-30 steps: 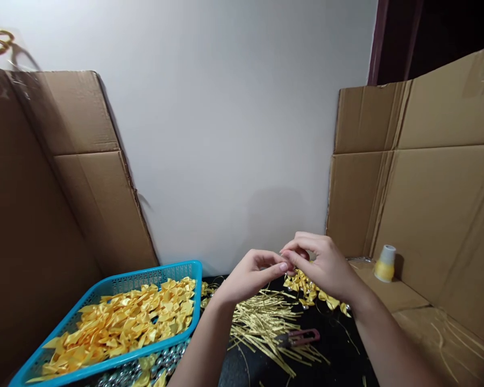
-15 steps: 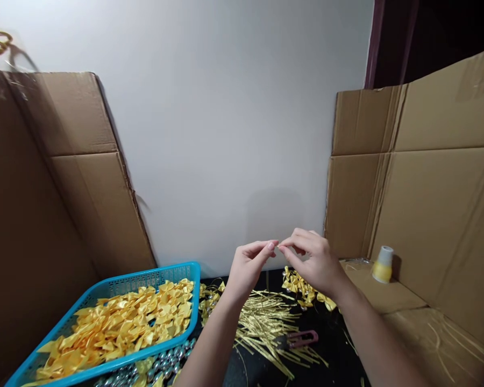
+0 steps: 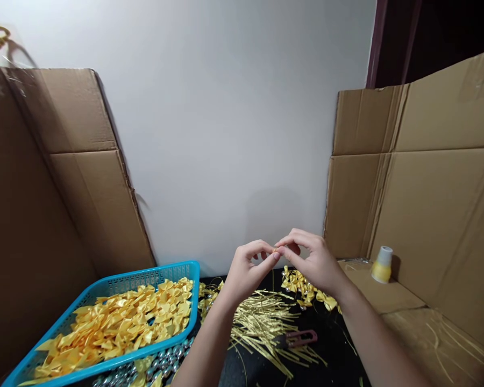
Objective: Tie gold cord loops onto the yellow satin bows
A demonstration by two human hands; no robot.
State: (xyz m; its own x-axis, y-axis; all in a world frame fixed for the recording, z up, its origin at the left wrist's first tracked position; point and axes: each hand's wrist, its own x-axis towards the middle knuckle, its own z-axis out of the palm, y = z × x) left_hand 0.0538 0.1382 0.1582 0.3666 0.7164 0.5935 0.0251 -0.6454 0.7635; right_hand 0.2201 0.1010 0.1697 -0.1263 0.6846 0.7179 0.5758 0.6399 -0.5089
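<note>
My left hand (image 3: 248, 269) and my right hand (image 3: 312, 260) meet fingertip to fingertip above the black work surface, both pinched on a tiny yellow piece (image 3: 275, 250) too small to name. Below them lies a heap of thin gold strips (image 3: 262, 322). A small pile of yellow bows (image 3: 306, 290) sits just under my right hand. To the left, a blue plastic basket (image 3: 105, 287) is filled with yellow satin bows (image 3: 121, 322).
Silver beads (image 3: 161, 363) lie in front of the basket. Small pink-handled snips (image 3: 300, 337) rest on the gold strips. A white and yellow cup (image 3: 382, 264) stands on cardboard at the right. Cardboard sheets (image 3: 427, 183) wall both sides; a white wall stands behind.
Both hands rose from just over the bow pile and stay joined at the fingertips; the fingers have shifted slightly around the small piece.
</note>
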